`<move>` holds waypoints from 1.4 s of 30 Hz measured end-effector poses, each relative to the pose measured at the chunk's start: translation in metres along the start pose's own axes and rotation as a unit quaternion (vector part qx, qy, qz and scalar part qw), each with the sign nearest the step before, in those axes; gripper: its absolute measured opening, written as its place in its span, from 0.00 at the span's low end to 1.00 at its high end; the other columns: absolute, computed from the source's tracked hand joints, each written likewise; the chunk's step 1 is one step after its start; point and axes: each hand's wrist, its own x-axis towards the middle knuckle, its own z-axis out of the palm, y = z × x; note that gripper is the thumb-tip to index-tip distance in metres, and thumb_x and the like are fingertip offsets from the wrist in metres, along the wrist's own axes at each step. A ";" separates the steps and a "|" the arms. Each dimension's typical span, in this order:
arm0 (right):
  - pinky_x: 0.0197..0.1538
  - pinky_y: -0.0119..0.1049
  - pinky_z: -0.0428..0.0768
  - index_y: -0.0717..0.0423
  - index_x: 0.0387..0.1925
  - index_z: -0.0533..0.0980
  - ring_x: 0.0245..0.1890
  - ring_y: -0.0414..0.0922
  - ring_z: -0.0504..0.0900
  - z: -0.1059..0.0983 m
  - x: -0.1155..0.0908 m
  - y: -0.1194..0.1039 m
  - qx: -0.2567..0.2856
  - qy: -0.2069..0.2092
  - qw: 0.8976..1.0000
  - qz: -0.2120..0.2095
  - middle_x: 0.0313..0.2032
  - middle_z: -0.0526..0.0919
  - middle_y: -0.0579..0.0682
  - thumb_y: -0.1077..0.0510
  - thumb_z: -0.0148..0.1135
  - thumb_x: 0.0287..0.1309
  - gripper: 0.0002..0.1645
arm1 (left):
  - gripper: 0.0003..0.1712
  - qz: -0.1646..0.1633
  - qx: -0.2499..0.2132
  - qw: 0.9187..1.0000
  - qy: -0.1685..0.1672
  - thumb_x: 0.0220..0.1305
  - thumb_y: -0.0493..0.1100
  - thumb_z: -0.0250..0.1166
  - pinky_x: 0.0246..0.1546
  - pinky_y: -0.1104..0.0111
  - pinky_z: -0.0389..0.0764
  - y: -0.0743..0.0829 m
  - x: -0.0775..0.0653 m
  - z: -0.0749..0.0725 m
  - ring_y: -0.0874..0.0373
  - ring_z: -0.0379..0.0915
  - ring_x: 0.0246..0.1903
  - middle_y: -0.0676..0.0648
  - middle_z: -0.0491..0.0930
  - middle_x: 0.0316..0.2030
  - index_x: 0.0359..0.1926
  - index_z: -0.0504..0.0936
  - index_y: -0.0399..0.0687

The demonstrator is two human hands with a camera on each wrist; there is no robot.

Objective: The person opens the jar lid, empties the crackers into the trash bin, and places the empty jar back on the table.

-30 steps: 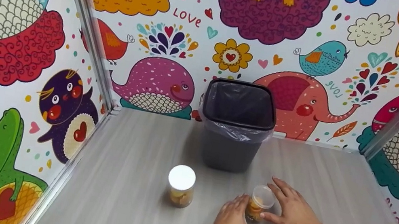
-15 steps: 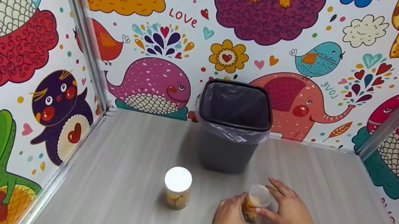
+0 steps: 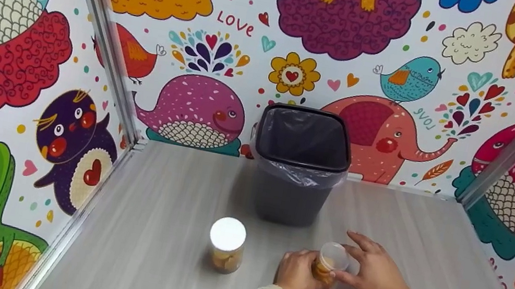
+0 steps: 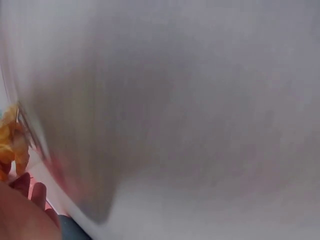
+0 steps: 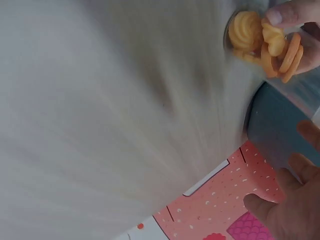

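A small clear jar with a translucent top holds orange swirled cookies and stands on the table at centre right. My left hand grips its lower side, thumb wrapped across the near face. On the jar's other side is my right hand, thumb tip at the jar wall and the other fingers spread out beyond the rim. In the right wrist view those fingers extend apart from the jar. The left wrist view catches only part of the jar's orange contents at its left edge.
A second jar with a white lid and tan contents stands left of the hands. Behind, a dark grey bin with a clear plastic liner stands near the back wall. Cartoon-printed walls with metal posts border the table.
The left hand has closed round the jar, its thumb moving from stretched out to against it. The right hand stays beside the jar. The view has shifted slightly.
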 end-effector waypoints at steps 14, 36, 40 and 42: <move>0.62 0.61 0.68 0.52 0.59 0.80 0.64 0.58 0.71 0.002 0.002 0.001 0.033 -0.010 0.999 0.016 0.65 0.72 0.56 0.31 0.73 0.45 0.44 | 0.30 0.018 -0.018 0.999 -0.024 0.39 0.59 0.81 0.47 0.68 0.75 -0.006 0.006 -0.003 0.69 0.78 0.36 0.66 0.84 0.37 0.46 0.86 0.58; 0.60 0.58 0.70 0.60 0.59 0.78 0.63 0.54 0.73 0.009 0.007 0.012 0.123 0.002 0.992 -0.016 0.61 0.77 0.52 0.36 0.74 0.48 0.43 | 0.24 0.038 0.014 0.998 -0.037 0.41 0.61 0.80 0.46 0.72 0.73 -0.007 0.016 -0.006 0.75 0.75 0.33 0.70 0.82 0.33 0.41 0.86 0.63; 0.60 0.57 0.71 0.55 0.58 0.80 0.64 0.53 0.72 0.009 0.007 0.015 0.107 -0.007 0.994 -0.019 0.60 0.78 0.48 0.35 0.76 0.45 0.43 | 0.25 0.039 0.029 0.998 -0.049 0.39 0.63 0.80 0.51 0.71 0.70 -0.008 0.015 -0.005 0.75 0.75 0.32 0.69 0.82 0.32 0.39 0.86 0.62; 0.60 0.57 0.72 0.53 0.57 0.80 0.63 0.52 0.73 0.009 0.005 0.015 0.100 -0.005 0.995 -0.026 0.60 0.78 0.46 0.34 0.76 0.44 0.43 | 0.26 0.037 0.034 0.997 -0.062 0.38 0.63 0.80 0.55 0.69 0.69 -0.008 0.015 -0.005 0.74 0.76 0.33 0.69 0.82 0.32 0.39 0.86 0.61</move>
